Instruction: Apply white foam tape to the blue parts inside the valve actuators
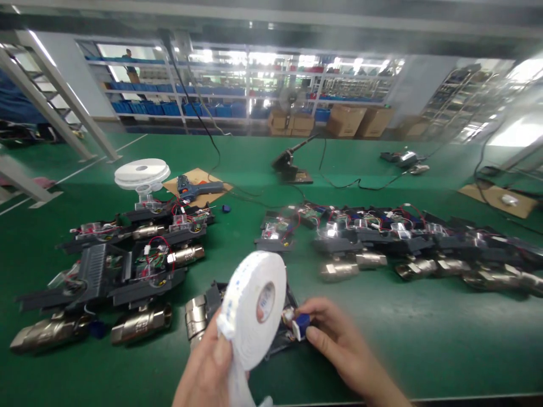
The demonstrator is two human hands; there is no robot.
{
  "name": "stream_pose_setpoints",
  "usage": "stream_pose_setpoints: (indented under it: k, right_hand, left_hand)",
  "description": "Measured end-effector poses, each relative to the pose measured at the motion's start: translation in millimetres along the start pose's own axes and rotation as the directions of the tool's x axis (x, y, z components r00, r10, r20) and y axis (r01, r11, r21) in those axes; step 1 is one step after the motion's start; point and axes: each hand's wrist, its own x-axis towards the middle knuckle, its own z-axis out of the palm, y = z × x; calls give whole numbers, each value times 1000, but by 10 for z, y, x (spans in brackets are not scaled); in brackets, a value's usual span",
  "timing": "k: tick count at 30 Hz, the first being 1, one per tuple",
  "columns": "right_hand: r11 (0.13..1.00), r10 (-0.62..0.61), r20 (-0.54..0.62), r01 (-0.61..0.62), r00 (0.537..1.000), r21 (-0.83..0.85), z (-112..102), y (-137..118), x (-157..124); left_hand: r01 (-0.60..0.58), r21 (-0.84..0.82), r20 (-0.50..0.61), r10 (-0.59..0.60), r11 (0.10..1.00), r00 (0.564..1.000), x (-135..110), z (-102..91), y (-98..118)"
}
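Tape roll [254,305], white foam type, is sitting upright in the left hand [212,367], near centre of the green bench [403,339]. Fingers are wrapping the roll's lower edge, thumb pressing on the rim, so that hand is clamped on it. A loose strip is hanging down from the roll past the palm.

Right hand [339,345] is just right of the roll, thumb and fingertips pinching a small blue part [302,325], closed on it. That part is sitting at the edge of a dark valve assembly [203,314] lying on the bench directly behind the roll; its metal valve body is showing to the roll's left. Can't tell whether the blue part is attached to it.

Left side: a cluster of finished-looking valve units [131,265] with black housings, red wiring and brass-coloured bodies, well apart from the hands. Right side: a long row of similar units [403,243] running toward the far right edge. Far left: a stack of white tape rolls [142,172], and just right of it a glue gun [195,187] lying on cardboard. Far centre: a soldering iron stand [291,164] with cables trailing right. Shelving with blue bins and cardboard boxes is blurring out beyond the bench.
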Motion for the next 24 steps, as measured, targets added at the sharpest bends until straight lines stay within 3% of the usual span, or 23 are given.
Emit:
stream_pose_setpoints:
  k: [3, 5, 10, 12, 16, 21, 24]
  right_hand:
    - [992, -39, 22, 41, 999, -116, -26, 7, -17]
    - [956, -121, 45, 128, 992, -264, -30, -25, 6]
    - [679, -283, 317, 423, 905, -601, 5, -205, 151]
    - [604, -276, 403, 484, 873, -633, 22, -255, 199]
    - [535, -206, 518, 539, 830, -650, 51, -264, 234]
    - [514, -260, 526, 578, 809, -634, 92, -235, 219]
    - [510, -243, 533, 574, 810, -641, 112, -239, 213]
  left_hand:
    - [-57, -83, -133, 46, 995, 990, 84, 73, 153]
    - [-61, -58, -160, 51, 996, 986, 137, 62, 187]
    - [4, 22, -178, 0, 1000, 984, 157, 20, 137]
    - [26, -10, -207, -28, 1000, 978, 142, 53, 143]
    - [40, -113, -210, -63, 993, 976, 144, 109, 176]
    - [143, -158, -166, -169, 977, 972, 210, -3, 181]
    - [140, -166, -168, -168, 976, 971, 225, -60, 188]
